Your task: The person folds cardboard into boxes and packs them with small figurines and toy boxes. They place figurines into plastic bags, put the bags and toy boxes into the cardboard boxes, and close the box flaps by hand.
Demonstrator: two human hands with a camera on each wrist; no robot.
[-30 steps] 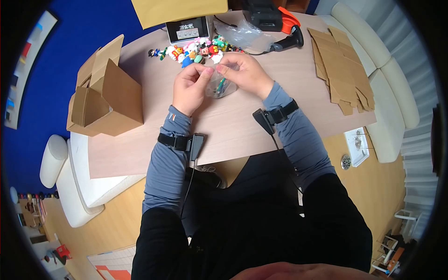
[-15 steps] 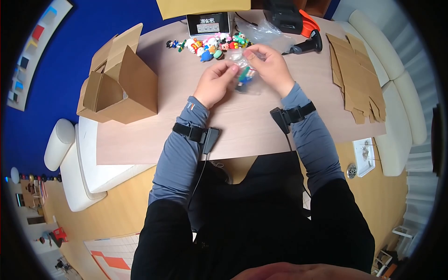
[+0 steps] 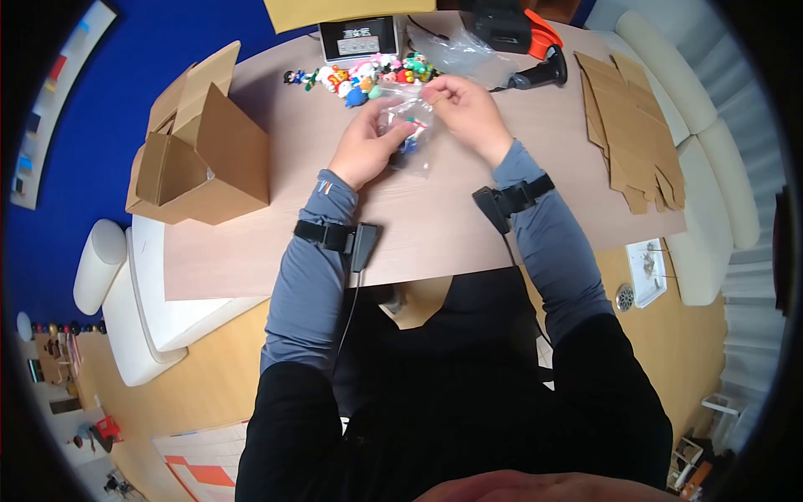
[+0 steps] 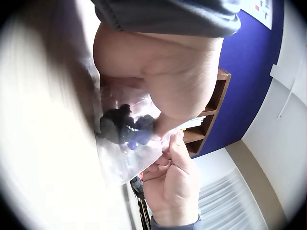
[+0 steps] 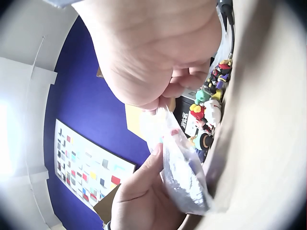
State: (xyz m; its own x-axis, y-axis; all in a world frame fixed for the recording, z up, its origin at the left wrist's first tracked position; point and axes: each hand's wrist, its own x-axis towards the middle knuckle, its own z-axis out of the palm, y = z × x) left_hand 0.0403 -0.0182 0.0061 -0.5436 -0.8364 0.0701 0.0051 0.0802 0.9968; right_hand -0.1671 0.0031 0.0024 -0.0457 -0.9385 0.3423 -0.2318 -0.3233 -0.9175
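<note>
Hands [image 3: 361, 152] [image 3: 470, 117]: left thumb [image 3: 399, 135] now across clear bag [image 3: 416, 161]

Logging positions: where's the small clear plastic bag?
Head view, upper centre: the bag is held by the left hand and right hand, below the colourful toy figures.

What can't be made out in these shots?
- Exact contents of the clear plastic bag: left wrist view, dark and blurred behind plastic.
- Floor of the brown cardboard box: head view, hidden by walls and flaps.
- Top of the yellow panel: head view, cut off by the upper edge.
- Fine lettering on the white-framed black screen: head view, too small.
</note>
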